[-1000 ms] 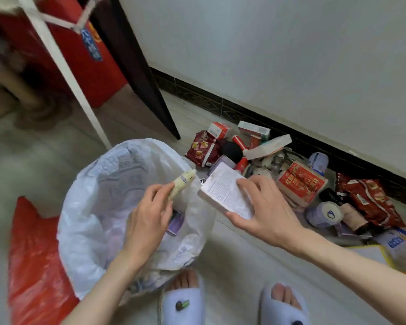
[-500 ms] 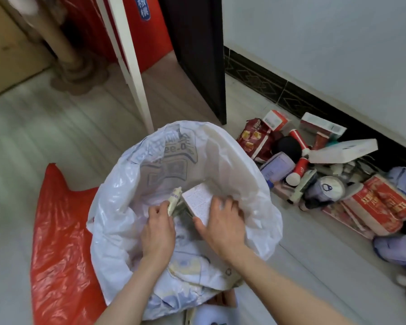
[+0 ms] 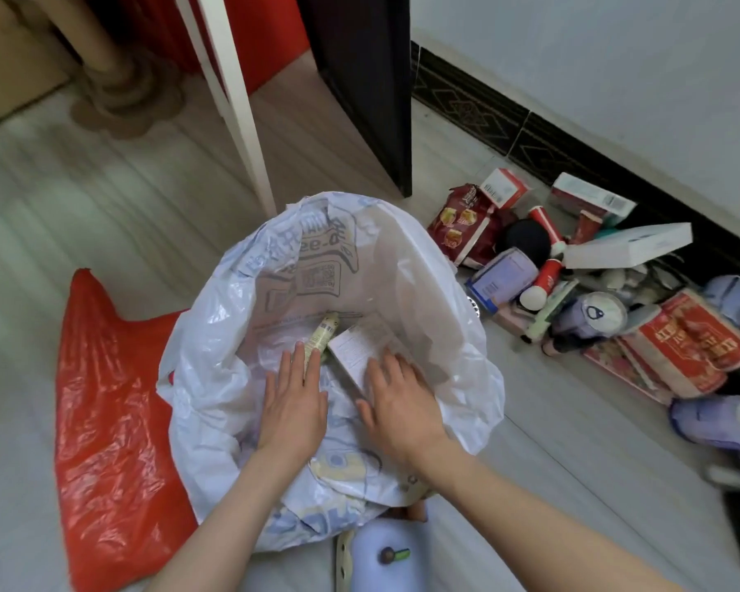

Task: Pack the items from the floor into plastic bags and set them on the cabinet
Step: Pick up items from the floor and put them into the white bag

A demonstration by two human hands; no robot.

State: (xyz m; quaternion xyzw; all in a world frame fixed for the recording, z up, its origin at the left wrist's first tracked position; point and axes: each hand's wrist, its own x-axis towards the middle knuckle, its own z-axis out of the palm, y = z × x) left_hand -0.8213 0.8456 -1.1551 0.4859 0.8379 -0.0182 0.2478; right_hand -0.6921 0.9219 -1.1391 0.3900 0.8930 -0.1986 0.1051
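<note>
A white plastic bag [image 3: 406,254] stands open on the floor in front of me. Both my hands are down inside it. My left hand [image 3: 293,399] lies with straight fingers on a small yellow tube [image 3: 324,333] at the bag's bottom. Beside it, my right hand [image 3: 396,399] rests with flat fingers on a white printed box [image 3: 357,341] lying next to the tube. The pile of floor items stretches along the wall at the right: a red snack bag [image 3: 458,224], a long white box [image 3: 629,245], red-and-white tubes [image 3: 547,275], a red packet [image 3: 697,335].
A red plastic bag [image 3: 112,399] lies flat on the floor left of the white one. A white pole [image 3: 231,100] and a dark panel [image 3: 368,79] stand behind the bag. My slipper [image 3: 385,553] is at the bottom edge.
Both hands have carried the tube and the box from above the bag's rim down into the bag. The fingers have since straightened over the two items.
</note>
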